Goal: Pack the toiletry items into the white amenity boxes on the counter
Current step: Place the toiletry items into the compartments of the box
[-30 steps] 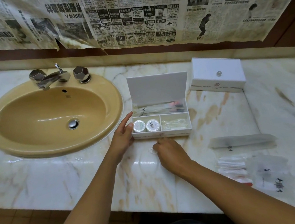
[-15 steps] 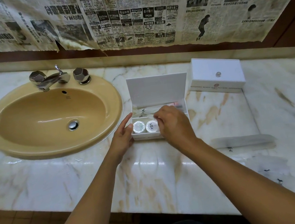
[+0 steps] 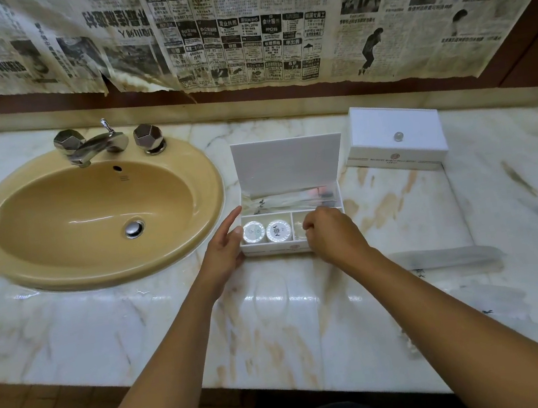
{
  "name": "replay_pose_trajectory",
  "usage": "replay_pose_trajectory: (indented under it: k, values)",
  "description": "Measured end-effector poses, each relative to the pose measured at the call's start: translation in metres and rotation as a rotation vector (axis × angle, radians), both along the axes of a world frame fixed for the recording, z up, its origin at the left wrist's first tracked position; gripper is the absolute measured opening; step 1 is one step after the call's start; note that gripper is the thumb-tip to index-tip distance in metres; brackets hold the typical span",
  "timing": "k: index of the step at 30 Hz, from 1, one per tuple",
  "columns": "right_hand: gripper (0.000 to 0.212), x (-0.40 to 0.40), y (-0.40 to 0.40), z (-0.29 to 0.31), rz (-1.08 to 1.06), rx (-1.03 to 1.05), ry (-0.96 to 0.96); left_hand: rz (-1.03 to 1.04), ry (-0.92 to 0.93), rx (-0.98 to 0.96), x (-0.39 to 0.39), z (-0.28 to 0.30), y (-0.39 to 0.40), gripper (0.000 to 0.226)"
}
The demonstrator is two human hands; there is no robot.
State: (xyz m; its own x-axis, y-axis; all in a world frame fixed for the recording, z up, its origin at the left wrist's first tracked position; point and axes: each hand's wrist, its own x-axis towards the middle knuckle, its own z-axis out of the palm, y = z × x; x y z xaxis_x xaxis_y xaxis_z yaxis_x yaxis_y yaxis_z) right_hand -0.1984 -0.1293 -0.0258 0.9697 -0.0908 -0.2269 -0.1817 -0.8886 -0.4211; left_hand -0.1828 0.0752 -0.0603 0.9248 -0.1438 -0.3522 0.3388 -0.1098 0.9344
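While open box (image 3: 289,201) lies long axis left-right w/ lid up at back, left hand (image 3: 224,250) flat vs its side, fingers released, right hand (image 3: 329,235) fingers curled in front-right compartment, grasp can't tell.

left hand (image 3: 224,250) open, forefinger extended, right hand (image 3: 329,235) curled, both arms outstretched

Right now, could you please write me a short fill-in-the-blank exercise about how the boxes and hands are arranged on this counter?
1. The open box has its lid standing ____.
2. The front left compartment holds ____ round wrapped items.
3. The left hand rests against the box's ____ end.
4. The closed box sits to the ____ of the open one, and the right hand is over the front right compartment.

Missing words: upright; two; left; right
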Motion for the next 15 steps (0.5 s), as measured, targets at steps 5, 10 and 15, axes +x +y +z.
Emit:
replay_pose_trajectory:
  k: [5,10,15]
  values:
    - [0.024,0.003,0.002,0.001,0.016,-0.021,-0.008,0.003,-0.003,0.001,0.0,0.0,0.0,0.037]
    - [0.023,0.023,0.013,0.032,0.044,-0.05,-0.364,0.011,0.003,-0.002,0.001,-0.001,0.0,0.036]
    - [0.036,0.053,0.034,0.059,0.073,-0.022,-0.542,0.032,0.031,-0.027,-0.001,-0.003,-0.001,0.035]
